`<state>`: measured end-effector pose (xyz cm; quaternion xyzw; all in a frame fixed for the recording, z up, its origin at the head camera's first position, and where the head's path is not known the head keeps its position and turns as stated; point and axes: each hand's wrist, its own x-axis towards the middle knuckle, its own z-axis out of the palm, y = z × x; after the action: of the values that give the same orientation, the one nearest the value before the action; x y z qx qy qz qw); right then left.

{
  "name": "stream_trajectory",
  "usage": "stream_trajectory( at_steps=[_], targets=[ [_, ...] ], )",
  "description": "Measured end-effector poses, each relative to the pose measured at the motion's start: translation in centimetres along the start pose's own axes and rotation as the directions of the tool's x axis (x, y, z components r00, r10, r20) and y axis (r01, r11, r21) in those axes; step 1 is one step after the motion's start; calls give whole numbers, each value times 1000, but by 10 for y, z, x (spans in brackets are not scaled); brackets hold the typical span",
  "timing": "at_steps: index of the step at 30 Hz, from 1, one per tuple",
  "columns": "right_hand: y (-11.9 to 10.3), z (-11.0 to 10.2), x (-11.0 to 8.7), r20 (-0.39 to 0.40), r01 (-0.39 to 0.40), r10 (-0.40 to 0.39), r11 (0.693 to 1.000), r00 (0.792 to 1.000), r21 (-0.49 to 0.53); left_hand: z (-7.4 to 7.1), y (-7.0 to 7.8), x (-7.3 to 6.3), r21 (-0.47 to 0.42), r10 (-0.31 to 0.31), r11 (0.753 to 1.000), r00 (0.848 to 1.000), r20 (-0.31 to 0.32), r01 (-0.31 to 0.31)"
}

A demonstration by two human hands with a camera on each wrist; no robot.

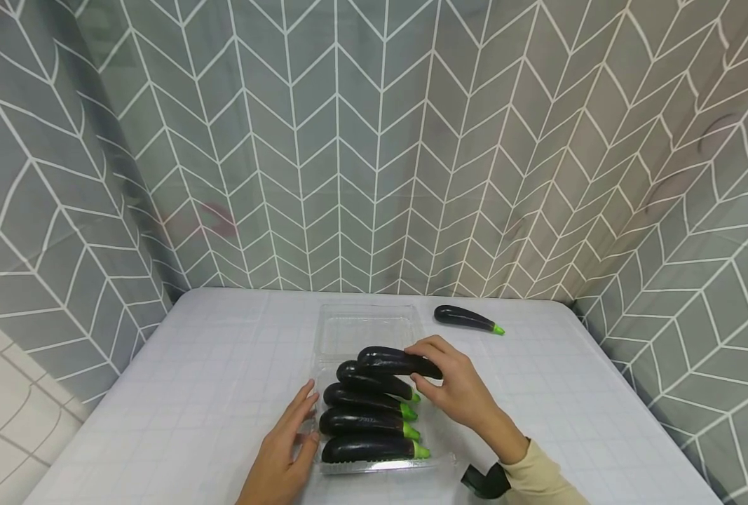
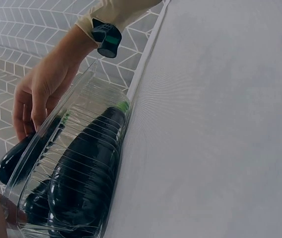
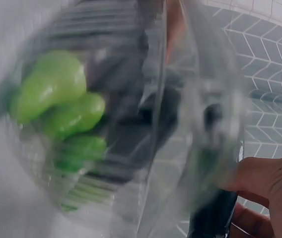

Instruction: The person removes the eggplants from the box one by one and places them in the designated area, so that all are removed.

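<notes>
A clear plastic clamshell box [image 1: 383, 466] lies opened on the table, with several dark eggplants [image 1: 367, 423] stacked in a row, green stems to the right. My right hand [image 1: 458, 382] pinches another eggplant [image 1: 383, 359] between thumb and fingers at the box's far end. Its stem end is covered by that hand in the head view. At the box's left side, my left hand [image 1: 282, 445] rests its fingertips against the wall, fingers loosely extended. Through the ribbed plastic, the right wrist view catches the green stems [image 3: 54, 84] up close, blurred.
The box's transparent lid [image 1: 367, 326] lies folded back on the far side. Beyond it to the right, a single eggplant [image 1: 464, 317] lies on the white tablecloth [image 1: 191, 393]. Patterned grey curtains [image 1: 361, 175] enclose the table at the back and sides.
</notes>
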<state>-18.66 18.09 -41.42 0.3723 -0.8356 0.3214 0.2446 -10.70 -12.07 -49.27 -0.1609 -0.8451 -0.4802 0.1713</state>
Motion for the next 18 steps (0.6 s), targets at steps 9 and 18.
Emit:
stream_trajectory(
  at_steps=[9,18],
  targets=[
    [12,-7,-1,-25,-39,37,997,999,-60,1,-1,0,6,-15,1000,1000,7,15],
    [22,-16,1,-42,-75,70,990,997,-117,0,-1,-1,-2,-5,1000,1000,6,5]
  ],
)
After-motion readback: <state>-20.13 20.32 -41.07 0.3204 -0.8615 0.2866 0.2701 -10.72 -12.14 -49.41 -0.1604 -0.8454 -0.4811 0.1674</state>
